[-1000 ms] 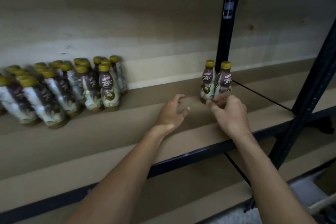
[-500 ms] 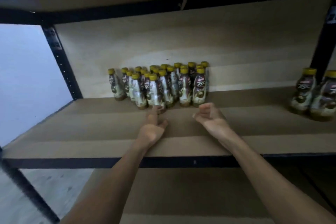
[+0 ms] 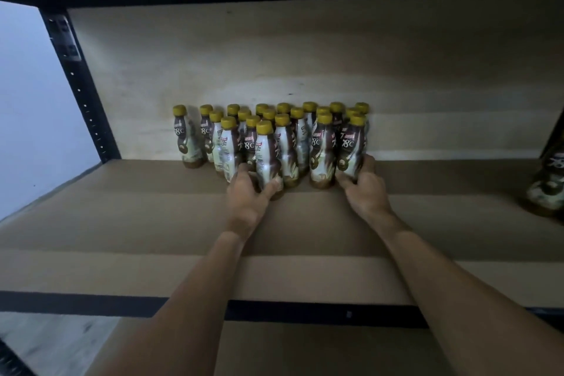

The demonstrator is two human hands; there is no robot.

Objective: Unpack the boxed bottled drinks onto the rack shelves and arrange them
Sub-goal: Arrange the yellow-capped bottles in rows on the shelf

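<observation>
Glossy plastic bottles (image 3: 268, 156), matt shelf (image 3: 152, 210)

Pale wall (image 3: 27, 101) at left, light floor (image 3: 61, 336) btm left, dim lighting

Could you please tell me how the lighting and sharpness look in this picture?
Head view: dim, with darker bands across the shelf board; the clustered bottles read fairly sharp; the bottle at the right edge is blurred; the wide lens tilts the rack upright.
</observation>
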